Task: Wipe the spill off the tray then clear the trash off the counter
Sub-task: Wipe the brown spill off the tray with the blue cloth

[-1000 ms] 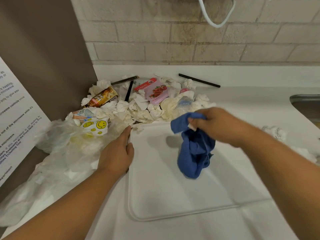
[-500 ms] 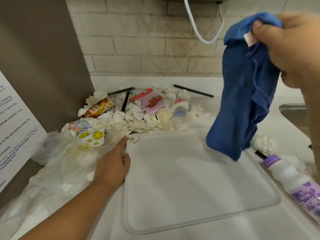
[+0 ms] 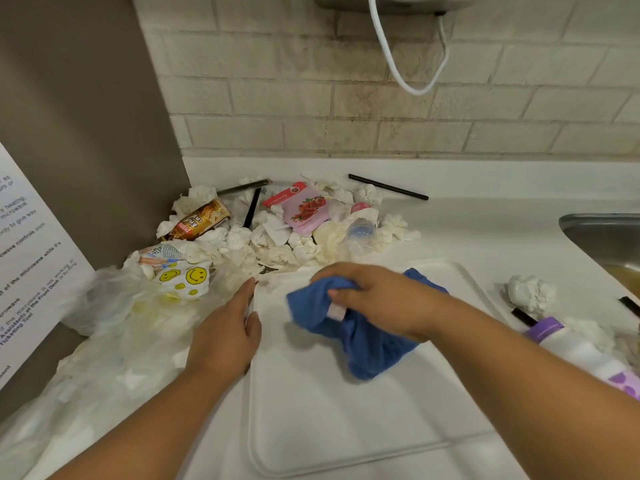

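A white tray (image 3: 346, 420) lies on the white counter in front of me. My right hand (image 3: 377, 299) grips a bunched blue cloth (image 3: 374, 348) and presses it onto the tray's far part. My left hand (image 3: 225, 334) rests flat on the tray's left rim, fingers apart, holding nothing. No spill shows on the bare tray surface. Behind the tray lies a pile of trash (image 3: 277, 237): crumpled tissues, a brown snack wrapper (image 3: 201, 221), a pink sachet (image 3: 304, 207), a smiley-print wrapper (image 3: 183, 277) and black straws.
A clear plastic bag (image 3: 114, 341) sprawls left of the tray. To the right lie a crumpled tissue (image 3: 530, 292), a white bottle with a purple cap (image 3: 581, 351) and a steel sink (image 3: 609, 240). A black straw (image 3: 388, 187) lies by the brick wall. A brown panel stands left.
My right hand had lifted the blue cloth high at the right. It has now come down with the cloth onto the tray. My left hand has stayed on the tray's rim.
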Action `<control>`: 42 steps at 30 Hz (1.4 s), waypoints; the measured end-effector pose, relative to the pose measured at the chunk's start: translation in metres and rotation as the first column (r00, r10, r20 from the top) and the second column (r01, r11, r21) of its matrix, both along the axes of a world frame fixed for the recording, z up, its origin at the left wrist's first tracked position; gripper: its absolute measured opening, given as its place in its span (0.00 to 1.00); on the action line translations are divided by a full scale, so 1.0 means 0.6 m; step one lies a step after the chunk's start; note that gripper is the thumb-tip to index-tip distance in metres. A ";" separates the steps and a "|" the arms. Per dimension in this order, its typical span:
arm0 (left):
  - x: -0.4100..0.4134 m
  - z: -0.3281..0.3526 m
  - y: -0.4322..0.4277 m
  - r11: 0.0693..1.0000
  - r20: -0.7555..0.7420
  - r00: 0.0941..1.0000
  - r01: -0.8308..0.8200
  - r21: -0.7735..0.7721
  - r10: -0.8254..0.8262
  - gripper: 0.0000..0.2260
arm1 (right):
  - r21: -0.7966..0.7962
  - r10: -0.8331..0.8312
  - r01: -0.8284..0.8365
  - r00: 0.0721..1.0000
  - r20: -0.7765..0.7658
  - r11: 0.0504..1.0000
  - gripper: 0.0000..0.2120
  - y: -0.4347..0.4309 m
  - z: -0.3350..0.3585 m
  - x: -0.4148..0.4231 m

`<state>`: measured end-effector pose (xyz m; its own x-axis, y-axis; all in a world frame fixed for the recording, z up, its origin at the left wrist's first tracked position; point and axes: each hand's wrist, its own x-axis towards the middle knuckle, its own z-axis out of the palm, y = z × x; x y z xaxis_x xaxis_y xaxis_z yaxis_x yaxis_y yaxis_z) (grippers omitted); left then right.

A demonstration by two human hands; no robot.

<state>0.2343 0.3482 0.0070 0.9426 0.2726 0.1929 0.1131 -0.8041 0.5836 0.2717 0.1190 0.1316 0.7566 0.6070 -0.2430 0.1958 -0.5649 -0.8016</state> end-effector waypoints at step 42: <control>0.004 -0.006 0.001 0.997 0.022 1.000 0.007 0.077 -0.008 0.26 | -0.156 -0.031 0.137 0.840 0.541 0.978 0.18 -0.059 -0.149 0.069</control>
